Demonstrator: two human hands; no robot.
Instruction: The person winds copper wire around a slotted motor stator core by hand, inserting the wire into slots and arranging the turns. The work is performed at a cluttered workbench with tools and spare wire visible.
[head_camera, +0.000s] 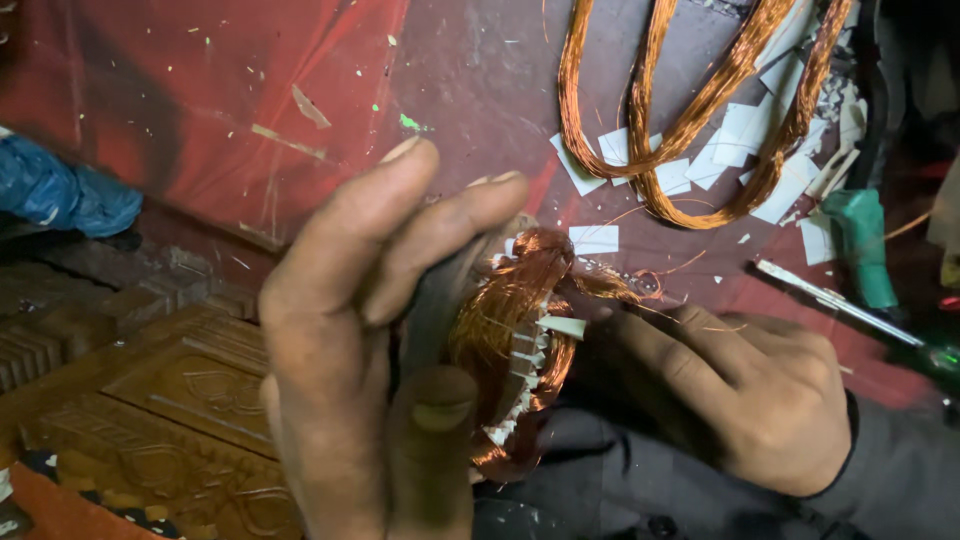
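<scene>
Hands meet over a motor stator (505, 350) wound with copper wire, held on edge near the middle of the view, above a dark cloth (600, 480) at the bottom edge. Left hand (370, 350) wraps the stator's dark outer shell: fingers curl over the top, thumb presses up from below, a firm clasp. White insulation paper strips (525, 370) stick out in a row between the copper coils on the face turned toward the right hand.

Right hand (740, 390) comes in from the right, fingertips (600, 305) pinched at the coil end, touching the copper just beside one white strip. Whether it grips wire or paper I cannot tell; the fingers are bent and closed together. A thin loose strand of copper curls near its knuckles.

Beyond the hands, on the red work surface (200, 120): long loose hanks of copper wire (690, 120) looped at upper right, lying over scattered white paper slips (740, 140). A green-handled screwdriver (850, 300) lies at far right, well apart from the stator. Blue cloth (60, 195) sits at the left edge. Carved wooden panel (180, 420) fills the lower left, below the left hand.
</scene>
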